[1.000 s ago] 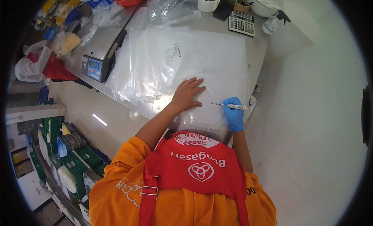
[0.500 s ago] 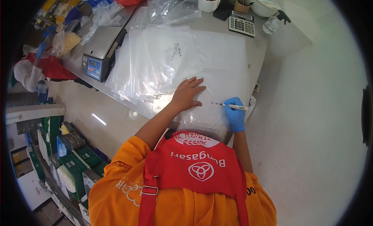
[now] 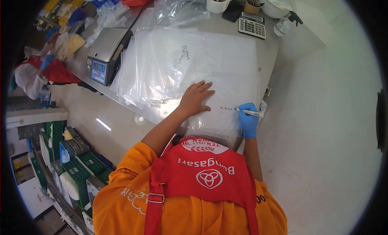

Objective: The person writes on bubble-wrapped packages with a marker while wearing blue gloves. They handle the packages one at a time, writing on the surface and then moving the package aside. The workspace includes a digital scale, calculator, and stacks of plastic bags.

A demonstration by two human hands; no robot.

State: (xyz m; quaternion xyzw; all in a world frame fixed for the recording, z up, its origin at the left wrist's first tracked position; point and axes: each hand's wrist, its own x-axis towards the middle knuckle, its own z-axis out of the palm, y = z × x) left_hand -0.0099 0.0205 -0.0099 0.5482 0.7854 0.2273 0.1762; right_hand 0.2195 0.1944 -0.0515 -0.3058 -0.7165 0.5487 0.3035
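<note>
My right hand (image 3: 248, 121), in a blue glove, is closed around a white marker pen (image 3: 253, 113). The pen's dark tip touches the top sheet of a stack of clear plastic bags (image 3: 230, 69), at the end of a short line of black handwriting (image 3: 226, 108). Bare and spread, my left hand (image 3: 196, 98) lies flat on the stack to the left of the writing. Farther up, another plastic bag (image 3: 161, 53) overlaps the stack, and black handwriting shows there too.
A digital scale (image 3: 106, 53) stands left of the bags. Along the far edge are a tape roll (image 3: 217, 3), a calculator (image 3: 251, 25), a pen cup (image 3: 252, 7), a white bowl (image 3: 275, 5) and a spray bottle (image 3: 283, 26). A co-worker in red (image 3: 60, 71) is at the far left.
My right hand has moved slightly right with the marker pen, and the line of black writing has grown longer. My left hand stays in place. The co-worker's gloved hand has shifted.
</note>
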